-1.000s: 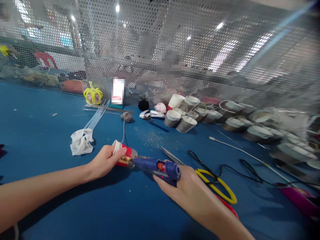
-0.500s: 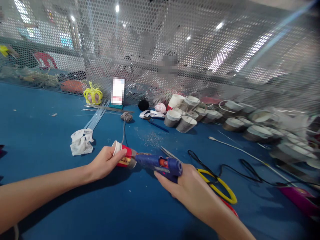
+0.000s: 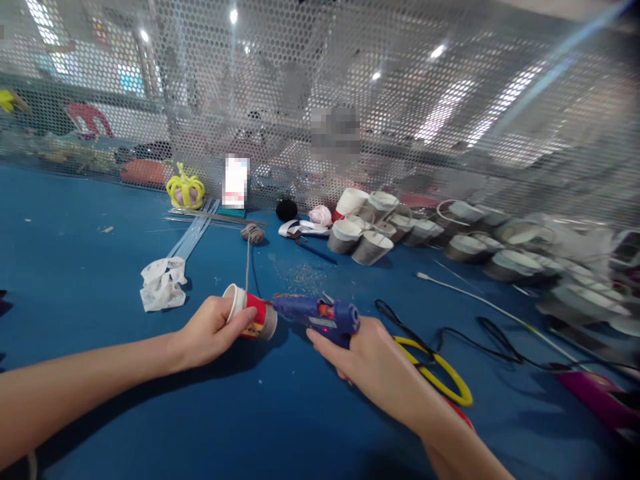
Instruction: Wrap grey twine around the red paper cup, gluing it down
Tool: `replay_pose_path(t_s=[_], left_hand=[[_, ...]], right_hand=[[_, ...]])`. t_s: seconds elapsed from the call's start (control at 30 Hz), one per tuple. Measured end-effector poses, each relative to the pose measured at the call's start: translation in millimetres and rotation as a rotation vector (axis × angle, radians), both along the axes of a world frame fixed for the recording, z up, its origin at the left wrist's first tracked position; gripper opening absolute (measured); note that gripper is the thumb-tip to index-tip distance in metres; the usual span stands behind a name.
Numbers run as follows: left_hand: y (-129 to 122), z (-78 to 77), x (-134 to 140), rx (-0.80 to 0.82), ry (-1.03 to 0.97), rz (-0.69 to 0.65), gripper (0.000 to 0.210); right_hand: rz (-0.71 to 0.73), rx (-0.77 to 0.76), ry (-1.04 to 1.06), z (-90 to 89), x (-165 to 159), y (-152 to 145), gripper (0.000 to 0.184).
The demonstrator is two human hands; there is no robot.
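My left hand is closed around a red and white paper cup, tipped on its side with its open rim to the left. Grey yarn is wound round the cup's base end. From the cup a strand runs up to a small ball of grey yarn on the table. My right hand grips a blue glue gun with a small red light on its side. The gun's nozzle points left, at or close to the upper side of the cup; whether it touches is hard to tell.
Yarn-wrapped cups stand in clusters at the back right. Scissors with a yellow handle and a black cord lie by my right arm. Crumpled white paper, clear glue sticks and a yellow crown-shaped piece are left, before a mesh screen.
The glue gun has shifted slightly left and up along the cup. The cup has turned a little, showing more of its yarn-wound base. Both hands keep their hold.
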State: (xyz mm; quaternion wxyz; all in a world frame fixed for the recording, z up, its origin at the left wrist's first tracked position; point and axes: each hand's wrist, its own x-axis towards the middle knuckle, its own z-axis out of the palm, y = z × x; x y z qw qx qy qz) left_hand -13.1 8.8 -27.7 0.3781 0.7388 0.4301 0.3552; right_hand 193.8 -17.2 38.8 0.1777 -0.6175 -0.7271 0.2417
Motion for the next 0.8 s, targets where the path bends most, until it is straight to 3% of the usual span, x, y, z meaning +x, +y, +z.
replay_pose_path(t_s=[0.27, 0.53, 0.8], left_hand=[[0.0, 0.5, 0.3, 0.103, 0.113, 0.007, 0.04], [-0.4, -0.5, 0.2, 0.072, 0.092, -0.014, 0.038], [-0.8, 1.7, 0.1, 0.141, 0.107, -0.035, 0.035]], right_hand=[[-0.007, -0.041, 0.009, -0.4, 0.7, 5.2, 0.035], [-0.026, -0.056, -0.016, 2.6, 0.1, -0.1, 0.038], [-0.045, -0.088, -0.008, 0.4, -1.6, 5.4, 0.036]])
